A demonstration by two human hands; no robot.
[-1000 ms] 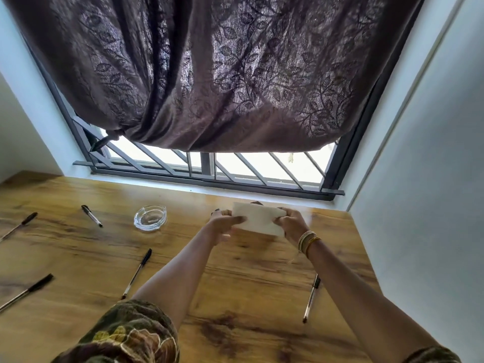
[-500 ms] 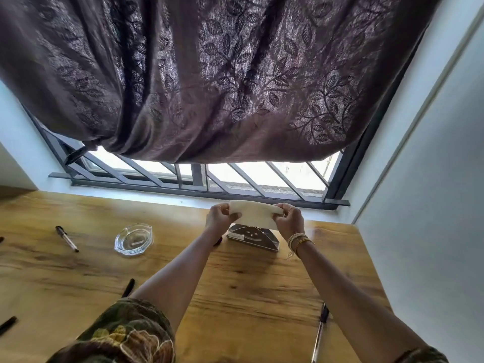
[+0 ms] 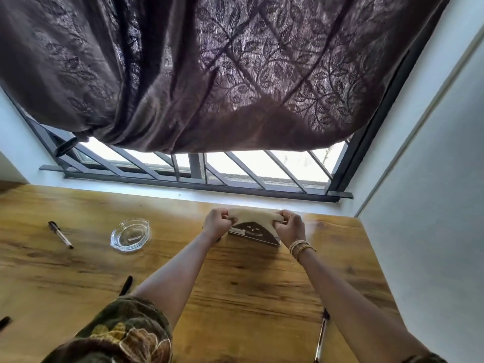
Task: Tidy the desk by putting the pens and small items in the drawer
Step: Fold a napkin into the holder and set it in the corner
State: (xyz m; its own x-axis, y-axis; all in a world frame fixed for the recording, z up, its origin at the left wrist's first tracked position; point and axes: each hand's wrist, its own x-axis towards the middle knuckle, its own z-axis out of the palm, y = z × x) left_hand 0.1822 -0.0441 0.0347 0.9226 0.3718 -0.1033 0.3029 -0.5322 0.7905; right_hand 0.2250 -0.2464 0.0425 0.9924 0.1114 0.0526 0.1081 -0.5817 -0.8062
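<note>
A stack of white napkins (image 3: 252,214) is held at both ends, my left hand (image 3: 216,223) on its left end and my right hand (image 3: 289,226) on its right end. The stack is partly down in a dark triangular napkin holder (image 3: 255,233) that stands on the wooden desk (image 3: 248,289) near the window. Pens lie around: one at the left (image 3: 60,234), one black pen (image 3: 126,285) beside my left forearm, one at the lower right (image 3: 321,335), and a tip at the left edge (image 3: 4,322). No drawer is in view.
A clear glass ashtray (image 3: 130,234) sits left of the holder. A dark patterned curtain (image 3: 209,74) hangs over the barred window (image 3: 199,171) behind the desk. A white wall (image 3: 432,205) bounds the desk on the right.
Both hands have lowered the napkin stack into the holder, which was hidden a second ago. The camera has tilted up, so the near pens have slid toward the bottom of the frame.
</note>
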